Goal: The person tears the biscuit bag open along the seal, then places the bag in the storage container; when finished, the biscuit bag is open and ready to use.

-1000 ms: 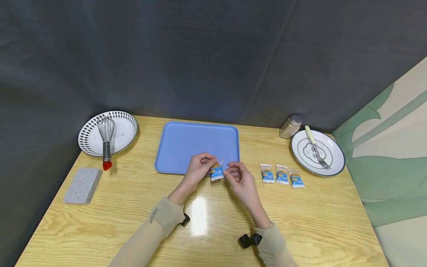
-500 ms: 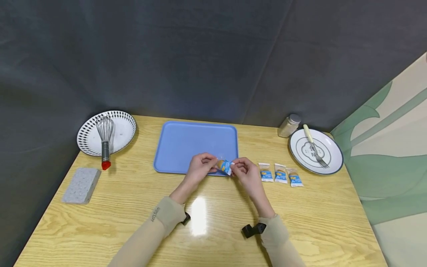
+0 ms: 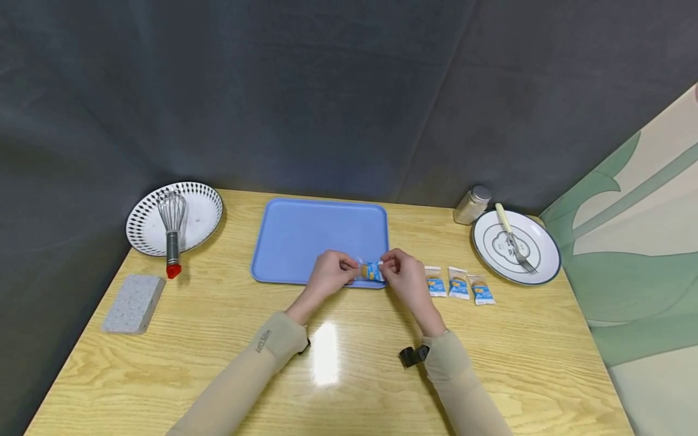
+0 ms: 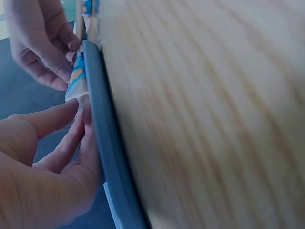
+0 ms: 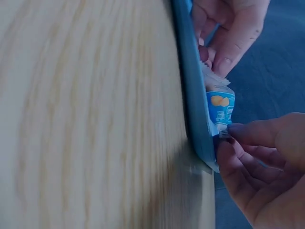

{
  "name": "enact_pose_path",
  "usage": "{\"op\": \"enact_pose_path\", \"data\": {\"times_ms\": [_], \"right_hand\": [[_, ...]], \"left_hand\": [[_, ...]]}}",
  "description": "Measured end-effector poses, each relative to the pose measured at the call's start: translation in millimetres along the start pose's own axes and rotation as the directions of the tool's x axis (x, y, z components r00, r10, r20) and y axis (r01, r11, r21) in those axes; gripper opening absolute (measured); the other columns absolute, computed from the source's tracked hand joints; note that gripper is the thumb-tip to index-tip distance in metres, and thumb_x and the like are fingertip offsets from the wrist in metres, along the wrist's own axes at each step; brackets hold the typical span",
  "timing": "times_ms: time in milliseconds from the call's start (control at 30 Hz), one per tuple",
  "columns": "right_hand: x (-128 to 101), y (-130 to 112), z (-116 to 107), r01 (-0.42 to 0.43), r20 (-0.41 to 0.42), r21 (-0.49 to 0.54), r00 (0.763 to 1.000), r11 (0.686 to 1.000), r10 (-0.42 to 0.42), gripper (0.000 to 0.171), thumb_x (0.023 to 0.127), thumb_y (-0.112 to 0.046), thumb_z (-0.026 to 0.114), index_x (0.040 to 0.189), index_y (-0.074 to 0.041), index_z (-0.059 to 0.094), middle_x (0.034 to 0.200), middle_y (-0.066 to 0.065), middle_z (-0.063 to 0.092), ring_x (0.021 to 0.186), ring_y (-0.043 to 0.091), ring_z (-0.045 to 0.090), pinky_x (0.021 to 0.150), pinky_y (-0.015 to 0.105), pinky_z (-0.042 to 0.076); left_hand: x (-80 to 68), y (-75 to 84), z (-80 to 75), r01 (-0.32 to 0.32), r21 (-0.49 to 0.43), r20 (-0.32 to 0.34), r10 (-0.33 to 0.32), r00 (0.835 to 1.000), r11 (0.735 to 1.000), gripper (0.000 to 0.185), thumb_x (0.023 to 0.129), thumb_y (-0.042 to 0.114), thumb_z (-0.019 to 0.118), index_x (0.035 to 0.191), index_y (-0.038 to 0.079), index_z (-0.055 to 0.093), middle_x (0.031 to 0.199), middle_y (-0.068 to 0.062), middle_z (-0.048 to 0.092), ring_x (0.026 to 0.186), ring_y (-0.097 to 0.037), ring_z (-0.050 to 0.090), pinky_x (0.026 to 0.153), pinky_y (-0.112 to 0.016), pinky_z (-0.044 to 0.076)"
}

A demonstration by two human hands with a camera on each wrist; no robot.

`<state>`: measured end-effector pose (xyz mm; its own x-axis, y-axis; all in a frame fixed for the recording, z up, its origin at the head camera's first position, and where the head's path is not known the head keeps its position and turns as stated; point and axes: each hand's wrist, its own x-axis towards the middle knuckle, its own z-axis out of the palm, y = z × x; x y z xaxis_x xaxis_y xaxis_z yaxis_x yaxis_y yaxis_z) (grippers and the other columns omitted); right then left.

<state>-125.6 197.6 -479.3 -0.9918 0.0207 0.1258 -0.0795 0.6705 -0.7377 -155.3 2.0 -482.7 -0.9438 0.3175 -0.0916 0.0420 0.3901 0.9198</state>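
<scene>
A small wrapped snack packet (image 3: pixel 372 271), blue with a yellow-orange picture and clear ends, is stretched sideways between both hands over the near right corner of the blue tray (image 3: pixel 322 233). My left hand (image 3: pixel 331 270) pinches its left end between thumb and fingers. The right hand (image 3: pixel 404 275) pinches the opposite end. In the right wrist view the packet (image 5: pixel 220 105) shows its crimped edge, close to the tray's rim (image 5: pixel 198 95). From the left wrist view, the left thumb and fingertips close on the packet's pale end (image 4: pixel 77 90).
Several similar packets (image 3: pixel 458 284) lie in a row right of the tray. A plate with a fork (image 3: pixel 512 239) and a shaker jar (image 3: pixel 472 206) stand at the back right. On the left are a patterned plate (image 3: pixel 204 212), a whisk (image 3: pixel 172 236) and a grey speckled block (image 3: pixel 133 304).
The right hand has taken hold of the packet's right end and moved slightly right and up. The packet has turned from upright to lying sideways between the hands.
</scene>
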Motion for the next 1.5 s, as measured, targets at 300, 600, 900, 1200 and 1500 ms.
{"op": "enact_pose_path", "data": {"times_ms": [300, 600, 900, 1200, 1500], "right_hand": [[0, -2, 5, 0.097, -0.007, -0.171, 0.995, 0.981, -0.1, 0.005, 0.093, 0.003, 0.078, 0.097, 0.002, 0.075, 0.08, 0.008, 0.071, 0.068, 0.021, 0.065, 0.061, 0.036, 0.053], [-1, -3, 6, 0.107, 0.0, -0.181, 0.994, 0.978, -0.109, 0.004, 0.095, 0.003, 0.077, 0.098, 0.003, 0.075, 0.081, 0.009, 0.07, 0.068, 0.021, 0.064, 0.062, 0.037, 0.054], [-2, 0, 5, 0.101, 0.017, -0.297, 0.995, 0.95, -0.101, 0.007, 0.096, -0.004, 0.08, 0.102, -0.003, 0.077, 0.089, 0.009, 0.074, 0.07, 0.022, 0.067, 0.059, 0.041, 0.057], [-3, -3, 5, 0.112, 0.053, -0.293, 0.994, 0.949, -0.101, 0.009, 0.096, -0.003, 0.079, 0.105, -0.002, 0.077, 0.093, 0.01, 0.073, 0.076, 0.025, 0.068, 0.064, 0.044, 0.058], [-8, -3, -7, 0.072, 0.032, -0.14, 0.997, 0.988, -0.068, 0.019, 0.101, -0.002, 0.072, 0.119, 0.004, 0.071, 0.093, 0.012, 0.072, 0.07, 0.021, 0.065, 0.062, 0.038, 0.053]], "left_hand": [[2.6, 0.6, 3.9, -0.012, 0.115, -0.023, 0.015, 1.0, 0.993, 0.018, 0.088, 0.004, 0.085, 0.103, -0.006, 0.079, 0.086, -0.013, 0.08, 0.081, -0.026, 0.079, 0.076, -0.033, 0.061], [6.1, -1.0, 7.0, -0.039, 0.159, -0.058, 0.049, 0.997, 0.987, 0.028, 0.084, 0.0, 0.085, 0.11, 0.0, 0.074, 0.08, -0.006, 0.079, 0.079, -0.022, 0.077, 0.084, -0.04, 0.059], [7.2, -0.9, 8.8, -0.039, 0.143, -0.104, 0.054, 0.993, 0.989, 0.025, 0.082, -0.003, 0.082, 0.105, 0.001, 0.073, 0.079, -0.006, 0.078, 0.076, -0.022, 0.076, 0.08, -0.04, 0.059], [5.6, -1.5, 6.6, -0.04, 0.109, -0.136, 0.054, 0.989, 0.993, 0.02, 0.082, -0.002, 0.085, 0.099, 0.001, 0.074, 0.076, -0.003, 0.076, 0.072, -0.018, 0.072, 0.077, -0.038, 0.057], [-0.4, -1.2, 6.6, -0.068, 0.148, -0.151, 0.091, 0.984, 0.987, 0.019, 0.083, -0.005, 0.082, 0.099, 0.001, 0.074, 0.078, -0.004, 0.073, 0.07, -0.018, 0.07, 0.073, -0.036, 0.058]]}}
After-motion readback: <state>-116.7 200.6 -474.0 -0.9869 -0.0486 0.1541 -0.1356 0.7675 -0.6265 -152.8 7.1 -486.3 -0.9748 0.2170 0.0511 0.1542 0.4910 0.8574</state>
